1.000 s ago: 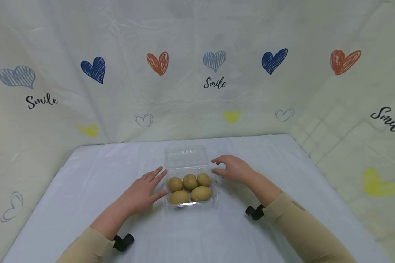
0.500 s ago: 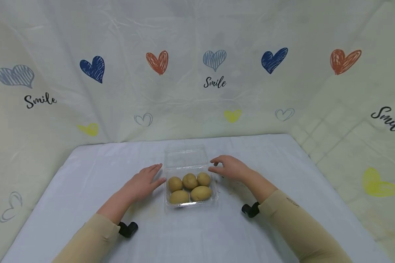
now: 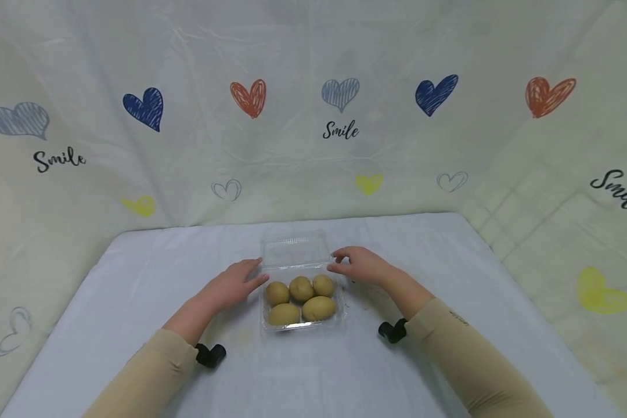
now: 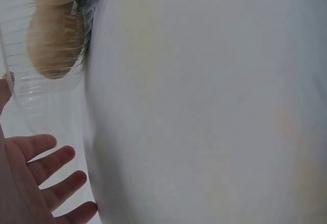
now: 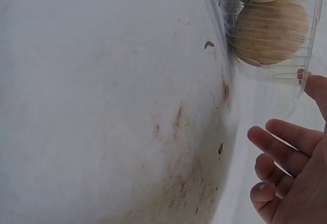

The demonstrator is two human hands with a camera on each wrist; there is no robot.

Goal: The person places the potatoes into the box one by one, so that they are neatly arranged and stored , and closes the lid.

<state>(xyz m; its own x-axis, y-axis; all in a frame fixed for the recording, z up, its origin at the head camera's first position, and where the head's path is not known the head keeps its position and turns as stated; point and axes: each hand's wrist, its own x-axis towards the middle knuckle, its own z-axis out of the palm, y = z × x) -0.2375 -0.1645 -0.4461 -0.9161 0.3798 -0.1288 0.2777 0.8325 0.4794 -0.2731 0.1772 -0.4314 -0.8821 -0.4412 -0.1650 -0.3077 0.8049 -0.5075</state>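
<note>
A clear plastic clamshell box (image 3: 303,327) lies with its lid (image 3: 295,252) swung back onto the table behind it. Several potatoes (image 3: 319,308) fill its base in two rows. My left hand (image 3: 232,284) is at the box's left side by the hinge; in the left wrist view its fingers (image 4: 53,165) are spread and the thumb tip is right at the rim. On the opposite side is my right hand (image 3: 363,265), thumb tip at the rim as well. Its outer fingers (image 5: 265,193) bend loosely in the right wrist view, with nothing in the palm.
A white cloth (image 3: 303,383) covers the table. Brown smudges (image 5: 181,183) and dark crumbs mark it to the right of the box. Behind the table hangs a pale backdrop (image 3: 292,174) printed with hearts. Black wrist cameras (image 3: 211,355) sit under both forearms.
My left hand has moved up and inward along the box's left side, its fingers closer together. The right hand has edged left toward the box. Box and potatoes stay in place.
</note>
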